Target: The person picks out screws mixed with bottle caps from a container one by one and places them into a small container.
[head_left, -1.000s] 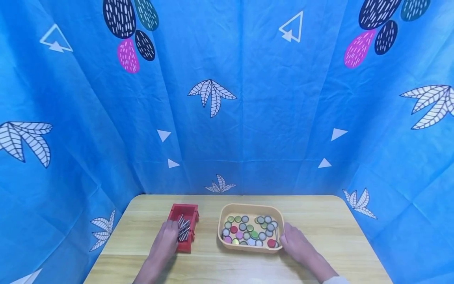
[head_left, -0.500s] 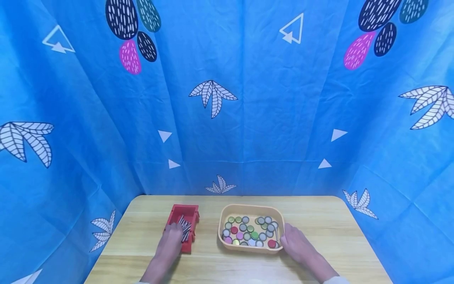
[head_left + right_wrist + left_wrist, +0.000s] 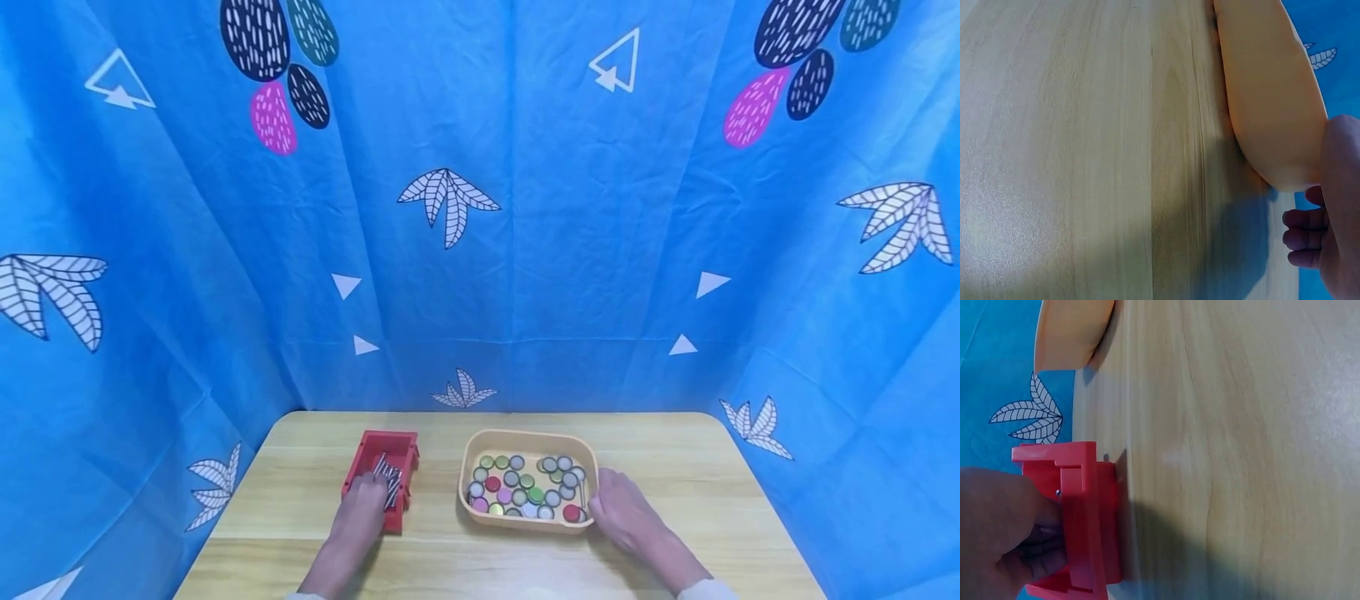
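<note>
My left hand (image 3: pixel 358 515) reaches over the near left side of a red plastic bin (image 3: pixel 387 444), its fingers down among a pile of metal screws or nails (image 3: pixel 391 477). In the left wrist view, the curled fingers (image 3: pixel 1047 562) are inside the bin behind its red wall; I cannot tell whether they hold a piece. My right hand (image 3: pixel 628 515) grips the right end of a pale yellow tray (image 3: pixel 517 524), thumb side at the rim. Several bottle caps (image 3: pixel 536 495) in green, silver, red and pink lie in it, with a thin metal piece (image 3: pixel 582 493) along its right side.
Bin and tray stand apart on a light wooden table (image 3: pixel 442 567), with bare wood between them. A blue patterned curtain (image 3: pixel 510 292) rises behind the table's far edge and along both sides.
My left hand has shifted slightly right over the bin, now covering part of the metal pile. My right hand keeps its hold on the tray, and both containers stay in place.
</note>
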`<state>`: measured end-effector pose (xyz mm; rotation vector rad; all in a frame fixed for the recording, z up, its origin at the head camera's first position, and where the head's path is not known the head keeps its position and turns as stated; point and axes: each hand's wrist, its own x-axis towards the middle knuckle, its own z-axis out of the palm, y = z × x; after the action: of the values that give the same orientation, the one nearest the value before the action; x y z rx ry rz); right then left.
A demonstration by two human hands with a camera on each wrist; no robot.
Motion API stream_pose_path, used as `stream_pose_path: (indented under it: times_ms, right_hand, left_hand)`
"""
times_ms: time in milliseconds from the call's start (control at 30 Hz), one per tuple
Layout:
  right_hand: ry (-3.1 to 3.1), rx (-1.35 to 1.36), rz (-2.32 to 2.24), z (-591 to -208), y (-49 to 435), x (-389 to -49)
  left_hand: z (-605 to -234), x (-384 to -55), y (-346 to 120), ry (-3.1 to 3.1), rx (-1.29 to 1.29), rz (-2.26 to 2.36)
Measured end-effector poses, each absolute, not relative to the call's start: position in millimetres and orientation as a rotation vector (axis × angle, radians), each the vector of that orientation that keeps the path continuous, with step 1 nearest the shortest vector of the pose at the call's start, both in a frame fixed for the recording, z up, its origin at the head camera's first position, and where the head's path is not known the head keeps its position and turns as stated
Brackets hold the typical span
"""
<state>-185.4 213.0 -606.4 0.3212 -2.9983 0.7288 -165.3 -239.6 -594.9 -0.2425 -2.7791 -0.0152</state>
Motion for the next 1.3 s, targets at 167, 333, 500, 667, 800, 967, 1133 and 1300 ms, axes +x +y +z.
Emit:
stream_pose_path:
  times_ms: [167,333,500,667,800,967,1133,1300]
  right_hand:
    - [-2.993,0.335,0.709,-607,213,-186]
    - [-2.992,0.328,0.698,-607,212,-188]
    - [-2.986,0.352,0.664,-605,213,-189]
    - [-2.987,0.364,0.659,-602,212,-187]
    - [-2.993,0.365,0.66,-603,212,-186]
    - [-2.986,0.379,0.652,-603,213,-186]
    - [-2.994,0.383,0.639,-602,212,-185]
    - [-3.001,0.377,0.627,-601,212,-184]
  left_hand:
    - [-589,-170,-233,-2.721,-0.24,0.051]
    - [-571,-176,-220,-2.649,-0.297,0.162]
    - [-555,-182,-199,-2.611,-0.361,0.149]
    - [-550,-187,-172,-2.612,-0.41,-0.041]
    - [-546,-187,-148,-2.65,-0.434,-0.19]
    - [-546,-193,-118,-2.684,-0.507,-0.214]
    - [-549,-200,-91,-2.739,-0.63,-0.397]
    - [-552,-207,-63,-2.816,-0.669,-0.658]
